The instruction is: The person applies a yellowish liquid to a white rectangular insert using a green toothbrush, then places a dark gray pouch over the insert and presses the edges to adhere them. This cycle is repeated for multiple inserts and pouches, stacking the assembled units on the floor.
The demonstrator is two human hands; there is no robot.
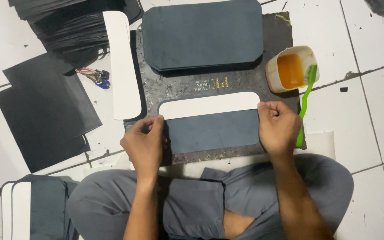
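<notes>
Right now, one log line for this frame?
left hand: presses grey sheet | right hand: holds white strip end | glue cup, green brush: right

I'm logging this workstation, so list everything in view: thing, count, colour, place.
Dark sheet: one, slate blue, on the mat between both hands.
White strip: one, along that sheet's top edge.
Sheet stack: one, slate blue, top centre.
Work mat: one, black, stained, on the white tile floor.
White strips: a pile, left of the mat.
Black sheets: several, far left.
Cup: one, cream, orange liquid inside, right.
Toothbrush: one, green, against the cup.
Keys: one bunch, left.
Left hand: sheet's left edge.
Right hand: sheet's right edge.
</notes>
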